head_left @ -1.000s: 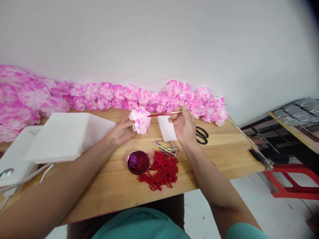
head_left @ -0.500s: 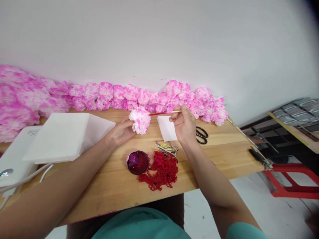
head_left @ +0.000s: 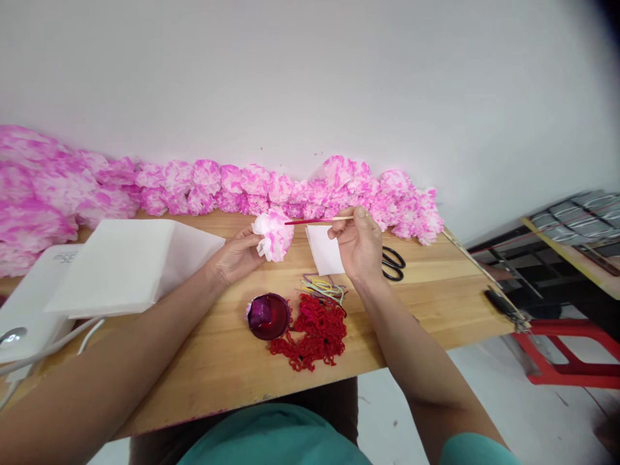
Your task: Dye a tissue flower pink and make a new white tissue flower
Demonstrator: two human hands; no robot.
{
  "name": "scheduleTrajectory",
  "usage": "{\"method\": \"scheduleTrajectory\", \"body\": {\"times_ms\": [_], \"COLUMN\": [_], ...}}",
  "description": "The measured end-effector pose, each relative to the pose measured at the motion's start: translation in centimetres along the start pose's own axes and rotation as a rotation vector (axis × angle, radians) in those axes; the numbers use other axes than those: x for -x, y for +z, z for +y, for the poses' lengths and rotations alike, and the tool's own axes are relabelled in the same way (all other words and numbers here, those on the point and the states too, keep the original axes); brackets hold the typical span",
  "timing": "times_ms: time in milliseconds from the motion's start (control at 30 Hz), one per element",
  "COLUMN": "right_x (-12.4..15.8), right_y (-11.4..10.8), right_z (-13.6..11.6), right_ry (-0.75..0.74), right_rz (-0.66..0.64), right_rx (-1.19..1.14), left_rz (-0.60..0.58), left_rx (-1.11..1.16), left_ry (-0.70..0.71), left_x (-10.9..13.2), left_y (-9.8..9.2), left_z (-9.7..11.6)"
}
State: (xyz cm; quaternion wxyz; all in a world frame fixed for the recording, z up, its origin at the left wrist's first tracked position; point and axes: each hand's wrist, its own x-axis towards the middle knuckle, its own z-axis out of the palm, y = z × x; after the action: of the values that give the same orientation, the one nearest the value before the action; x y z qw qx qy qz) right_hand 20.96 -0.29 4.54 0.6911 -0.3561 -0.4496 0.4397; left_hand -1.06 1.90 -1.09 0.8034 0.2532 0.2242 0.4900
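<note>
Between the fingers of my left hand is a white paper flower streaked with pink, held above the table. My right hand pinches a thin paintbrush by its pale end. The brush's dark red end points left and meets the flower's upper right petals. Below the hands stands a small cup with dark red-purple liquid. Beside it lies a tangle of red yarn, with several coloured thread pieces just above. White paper sheets lie behind my right hand.
A long row of pink and white paper flowers lines the wall. On the left, a stack of white paper rests on a white device with cables. Black-handled scissors lie right; a red stool stands beyond the table.
The brush tip has moved slightly left, further over the flower's petals. Both hands keep their holds and nearly the same places.
</note>
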Motion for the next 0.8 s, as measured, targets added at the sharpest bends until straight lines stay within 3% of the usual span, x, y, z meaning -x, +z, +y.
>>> {"method": "scheduleTrajectory", "body": {"times_ms": [200, 800], "right_x": [0.13, -0.22], "right_y": [0.07, 0.2], "right_z": [0.14, -0.44], "right_ry": [-0.028, 0.033], "right_rz": [-0.031, 0.078], "right_rx": [0.026, -0.053], "left_rz": [-0.001, -0.023], "left_rx": [0.003, 0.012], "left_ry": [0.002, 0.017], "left_x": [0.02, -0.08], "left_y": [0.09, -0.4], "left_z": [-0.01, -0.22]}}
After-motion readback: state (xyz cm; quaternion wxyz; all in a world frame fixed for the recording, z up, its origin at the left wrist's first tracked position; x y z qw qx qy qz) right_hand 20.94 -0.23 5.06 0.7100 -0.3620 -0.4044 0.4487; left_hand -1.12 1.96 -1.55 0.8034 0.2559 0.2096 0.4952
